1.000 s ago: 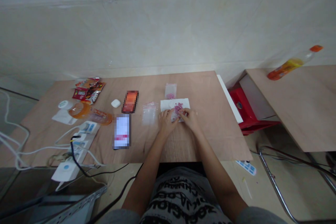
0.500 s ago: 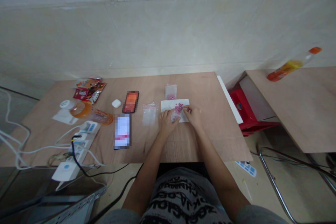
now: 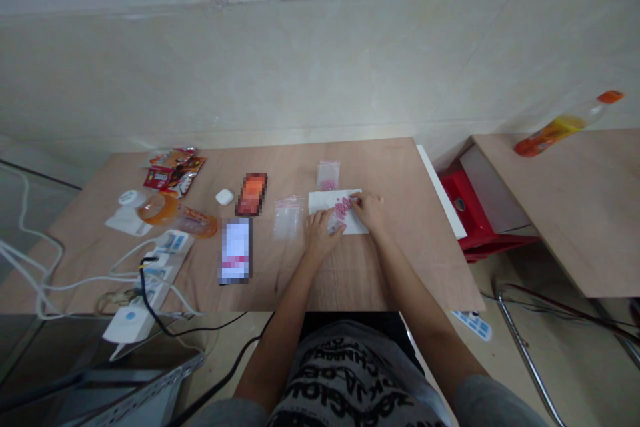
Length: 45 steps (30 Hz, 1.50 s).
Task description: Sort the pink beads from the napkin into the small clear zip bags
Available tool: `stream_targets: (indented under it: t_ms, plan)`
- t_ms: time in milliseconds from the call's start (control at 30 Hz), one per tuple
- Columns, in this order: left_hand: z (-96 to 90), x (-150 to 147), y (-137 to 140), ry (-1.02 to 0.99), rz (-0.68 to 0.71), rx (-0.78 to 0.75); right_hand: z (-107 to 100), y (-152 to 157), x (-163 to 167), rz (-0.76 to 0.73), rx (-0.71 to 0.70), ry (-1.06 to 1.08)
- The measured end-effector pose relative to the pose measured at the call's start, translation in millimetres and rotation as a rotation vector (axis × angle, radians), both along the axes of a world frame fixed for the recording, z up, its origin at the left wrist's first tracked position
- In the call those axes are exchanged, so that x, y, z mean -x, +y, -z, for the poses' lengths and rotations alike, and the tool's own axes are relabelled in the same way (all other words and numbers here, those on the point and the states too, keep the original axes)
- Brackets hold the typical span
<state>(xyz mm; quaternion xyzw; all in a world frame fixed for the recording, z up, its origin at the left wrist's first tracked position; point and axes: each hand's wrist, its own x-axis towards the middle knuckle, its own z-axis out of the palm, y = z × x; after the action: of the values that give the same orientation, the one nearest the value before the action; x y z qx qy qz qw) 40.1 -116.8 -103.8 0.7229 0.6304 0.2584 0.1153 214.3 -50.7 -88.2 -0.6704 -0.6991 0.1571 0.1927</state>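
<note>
A sheet of white paper lies on the table with a cluster of small pink beads on it. My left hand rests at the paper's near left part, its thumb and forefinger around what looks like a small clear plastic bag. At the paper's right side, the fingertips of my right hand are pinched together beside the beads; whatever is between them is too small to make out. Just beyond the paper lies a clear bag with pink beads. Flat clear zip bags lie left of my left hand.
Left on the table are two blurred phones, a white case, an orange drink bottle, snack packets and a power strip with cables. Another bottle lies on the right-hand table, near a red stool.
The whole view has shifted slightly. My right fingertips have moved a little relative to the paper and beads, and the beads look more spread out. My left hand stays in place.
</note>
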Motion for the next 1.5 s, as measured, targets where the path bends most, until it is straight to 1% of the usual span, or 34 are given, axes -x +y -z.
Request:
stream_targets:
  t_ms: [267, 433, 633, 867, 967, 1100, 1267, 1500]
  plan:
    - [0.0, 0.6, -0.5, -0.004, 0.008, -0.010, -5.1, -2.7, 0.5, 0.017, 0.000, 0.027]
    - [-0.9, 0.5, -0.7, -0.004, 0.014, -0.004, -9.3, -17.9, 1.3, 0.037, 0.006, 0.180]
    - [1.6, 1.3, -0.5, -0.003, 0.024, -0.013, -10.7, -42.2, 8.8, -0.009, 0.020, 0.313]
    - [2.0, 1.7, -0.8, 0.021, 0.017, -0.014, -7.5, -47.5, 14.5, -0.104, 0.067, 0.388]
    - [-0.6, 0.9, -1.1, 0.015, 0.011, -0.015, -6.5, -45.6, 11.2, -0.047, 0.037, 0.354]
    - [-3.2, -0.5, -1.2, -0.001, -0.003, -0.012, -6.0, -41.0, 3.6, 0.033, -0.038, 0.229]
    - [-3.5, -0.5, -1.2, 0.003, 0.003, 0.006, -4.7, -35.0, 1.8, 0.044, -0.050, 0.107]
    - [-3.3, 0.1, -1.4, 0.021, -0.005, 0.011, -3.3, -30.0, 8.3, 0.051, -0.032, 0.081]
